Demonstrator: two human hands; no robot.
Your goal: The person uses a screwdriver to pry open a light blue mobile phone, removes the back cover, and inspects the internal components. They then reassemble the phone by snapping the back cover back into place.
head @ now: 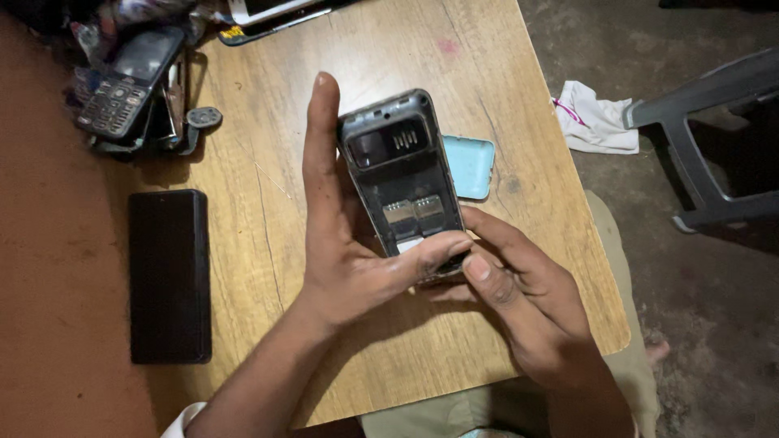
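Note:
A small keypad phone (402, 174) lies back-up in my hands with its rear cover off, showing the bare battery bay and metal card slots. My left hand (345, 243) cradles it from the left, forefinger stretched up along its side and thumb pressed across its lower end. My right hand (515, 300) grips the bottom edge from the right, thumb beside the left thumb. A light blue back cover (471, 166) rests on the wooden table (268, 235) just right of the phone.
A black smartphone (169, 276) lies face down at the table's left. A pile of old keypad phones and parts (134, 81) sits at the back left corner. On the floor to the right are a white cloth (596, 122) and a grey plastic chair (714, 138).

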